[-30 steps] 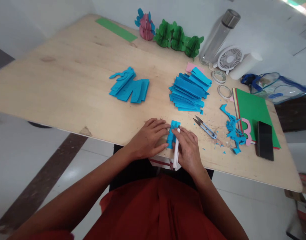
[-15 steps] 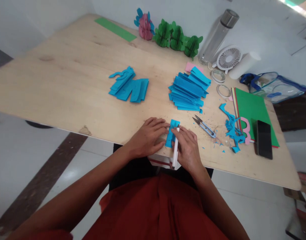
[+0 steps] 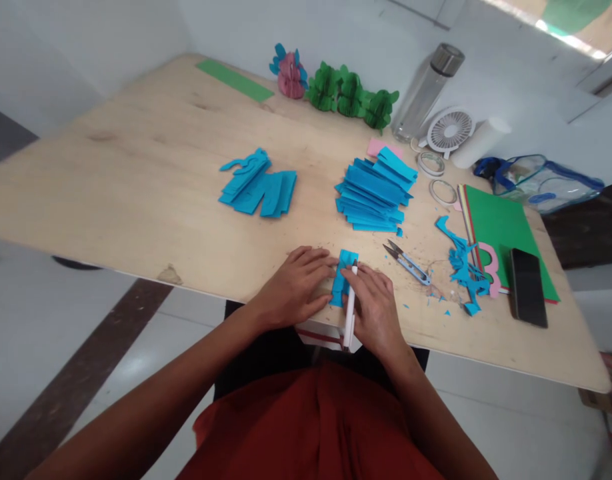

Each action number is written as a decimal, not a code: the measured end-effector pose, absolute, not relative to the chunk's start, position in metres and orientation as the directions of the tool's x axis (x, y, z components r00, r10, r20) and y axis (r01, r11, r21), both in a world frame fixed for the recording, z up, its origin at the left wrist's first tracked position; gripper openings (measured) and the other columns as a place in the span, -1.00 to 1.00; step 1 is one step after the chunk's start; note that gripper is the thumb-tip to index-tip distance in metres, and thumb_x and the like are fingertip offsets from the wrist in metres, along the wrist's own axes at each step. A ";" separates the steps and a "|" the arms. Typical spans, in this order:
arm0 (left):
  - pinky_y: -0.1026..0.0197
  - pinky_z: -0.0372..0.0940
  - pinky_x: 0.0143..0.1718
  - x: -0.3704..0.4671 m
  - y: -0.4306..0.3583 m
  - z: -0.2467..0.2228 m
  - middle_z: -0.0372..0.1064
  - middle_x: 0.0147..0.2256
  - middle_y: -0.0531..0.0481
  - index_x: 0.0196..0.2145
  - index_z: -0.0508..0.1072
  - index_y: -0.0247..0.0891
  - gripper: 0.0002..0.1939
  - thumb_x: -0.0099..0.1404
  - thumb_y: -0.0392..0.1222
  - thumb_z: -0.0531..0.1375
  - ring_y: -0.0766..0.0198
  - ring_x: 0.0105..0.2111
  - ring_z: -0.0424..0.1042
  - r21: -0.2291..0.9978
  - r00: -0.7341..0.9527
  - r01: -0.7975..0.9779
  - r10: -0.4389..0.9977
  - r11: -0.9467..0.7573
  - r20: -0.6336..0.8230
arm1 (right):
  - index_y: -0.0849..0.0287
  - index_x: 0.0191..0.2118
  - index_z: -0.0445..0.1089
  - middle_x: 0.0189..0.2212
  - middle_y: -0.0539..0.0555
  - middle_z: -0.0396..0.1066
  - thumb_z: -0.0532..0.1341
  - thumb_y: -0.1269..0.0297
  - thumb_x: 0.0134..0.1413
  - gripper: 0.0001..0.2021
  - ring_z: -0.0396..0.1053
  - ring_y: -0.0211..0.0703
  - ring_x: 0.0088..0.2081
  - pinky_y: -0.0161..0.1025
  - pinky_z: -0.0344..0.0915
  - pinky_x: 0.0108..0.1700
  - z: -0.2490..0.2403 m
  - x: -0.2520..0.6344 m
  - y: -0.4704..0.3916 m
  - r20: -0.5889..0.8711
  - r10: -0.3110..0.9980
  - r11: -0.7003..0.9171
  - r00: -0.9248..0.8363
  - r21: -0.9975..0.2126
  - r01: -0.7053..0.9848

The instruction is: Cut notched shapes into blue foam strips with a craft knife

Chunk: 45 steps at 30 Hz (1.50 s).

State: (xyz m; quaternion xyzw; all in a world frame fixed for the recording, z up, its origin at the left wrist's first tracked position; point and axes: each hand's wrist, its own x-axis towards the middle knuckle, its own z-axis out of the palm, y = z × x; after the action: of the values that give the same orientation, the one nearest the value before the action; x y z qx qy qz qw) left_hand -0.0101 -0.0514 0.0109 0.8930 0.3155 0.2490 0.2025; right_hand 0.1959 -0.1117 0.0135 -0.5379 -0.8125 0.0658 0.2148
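Observation:
A small blue paper strip [image 3: 339, 283] lies near the table's front edge between my hands. My left hand [image 3: 301, 283] rests flat with its fingers stretched toward the strip's left side, the tips at its edge. My right hand [image 3: 373, 300] is closed around a white pen [image 3: 350, 313], its fingers also lying over the strip's right side. The pen slants toward me, past the table edge. Thread snips [image 3: 409, 262] lie to the right of my right hand. Beyond the strip sits a fanned pile of blue paper strips [image 3: 373, 193], and further left a smaller blue pile [image 3: 259, 190].
Blue paper scraps [image 3: 463, 263], a pink paper cutout [image 3: 490, 267], a phone [image 3: 529, 287] and green paper [image 3: 501, 223] lie on the right. Along the back stand green paper figures [image 3: 350, 92], a pink paper figure [image 3: 291, 75], a bottle [image 3: 426, 93] and a small fan [image 3: 450, 131]. Tape rolls [image 3: 443, 192] lie nearby.
The view has tilted slightly upward, so the table appears lower. Both hands, the pen and the blue strip keep nearly the same places relative to each other.

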 end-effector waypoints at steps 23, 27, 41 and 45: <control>-0.14 0.09 0.27 -0.011 -0.053 0.012 0.42 0.11 -0.15 0.07 0.38 -0.26 -0.62 0.29 -0.22 0.17 0.00 0.19 0.28 0.499 0.664 0.473 0.666 -0.727 0.341 | 0.17 0.22 0.28 0.11 0.20 0.43 0.10 0.48 0.15 -0.51 0.21 0.08 0.24 0.09 0.09 0.23 0.012 0.193 -0.112 0.327 0.884 0.439 -0.333 -0.337 0.833; -0.12 0.11 0.27 -0.011 -0.054 0.014 0.41 0.11 -0.16 0.10 0.34 -0.28 -0.58 0.29 -0.21 0.16 0.03 0.17 0.30 0.481 0.662 0.476 0.660 -0.736 0.355 | 0.16 0.22 0.27 0.11 0.19 0.43 0.09 0.49 0.16 -0.50 0.22 0.07 0.23 0.08 0.10 0.22 0.012 0.192 -0.112 0.329 0.885 0.435 -0.328 -0.339 0.834; -0.13 0.14 0.22 -0.006 -0.060 0.011 0.45 0.05 -0.13 -0.03 0.44 -0.27 -0.74 0.36 -0.21 0.12 0.01 0.12 0.33 0.258 0.697 0.544 0.601 -0.798 0.390 | 0.18 0.21 0.28 0.11 0.22 0.43 0.08 0.52 0.11 -0.48 0.25 0.06 0.22 0.06 0.15 0.20 0.010 0.191 -0.113 0.367 0.871 0.447 -0.327 -0.313 0.838; -0.15 0.15 0.21 -0.005 -0.061 0.012 0.43 0.06 -0.13 -0.04 0.44 -0.26 -0.75 0.35 -0.22 0.12 0.01 0.11 0.33 0.237 0.704 0.548 0.596 -0.802 0.387 | 0.20 0.22 0.27 0.11 0.22 0.43 0.08 0.52 0.10 -0.47 0.25 0.07 0.22 0.08 0.16 0.18 0.009 0.191 -0.113 0.363 0.871 0.447 -0.331 -0.305 0.841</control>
State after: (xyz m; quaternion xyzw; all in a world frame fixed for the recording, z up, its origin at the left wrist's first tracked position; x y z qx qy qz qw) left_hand -0.0049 -0.0608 0.0118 0.9216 0.3104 0.2273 0.0520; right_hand 0.1909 -0.1130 0.0093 -0.5249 -0.8153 0.0310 0.2425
